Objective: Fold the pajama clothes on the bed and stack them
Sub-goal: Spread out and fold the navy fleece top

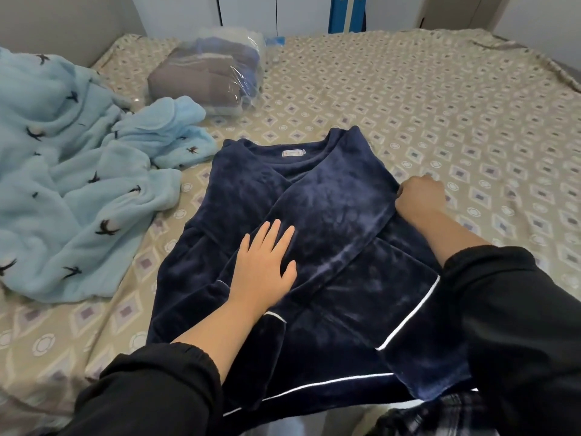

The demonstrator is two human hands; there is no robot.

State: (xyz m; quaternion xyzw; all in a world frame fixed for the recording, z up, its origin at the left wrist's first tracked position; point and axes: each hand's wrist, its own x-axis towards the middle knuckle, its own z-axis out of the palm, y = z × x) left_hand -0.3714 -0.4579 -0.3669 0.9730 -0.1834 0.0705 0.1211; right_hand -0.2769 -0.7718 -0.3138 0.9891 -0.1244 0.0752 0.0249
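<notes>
A navy fleece pajama top [330,215] with white piping lies flat on the bed, collar away from me, both sleeves folded across its body. My left hand [264,265] rests flat on the folded cloth near the middle, fingers straight. My right hand [419,196] grips the top's right edge by the shoulder fold, fingers curled into the fabric. A light blue fleece pajama set [72,184] with small dark bird prints lies crumpled at the left.
The bed sheet [440,105] has a beige diamond pattern and spreads wide to the right and back. A clear plastic bag of folded grey and blue clothes [207,73] sits at the back left. A grey headboard stands behind it.
</notes>
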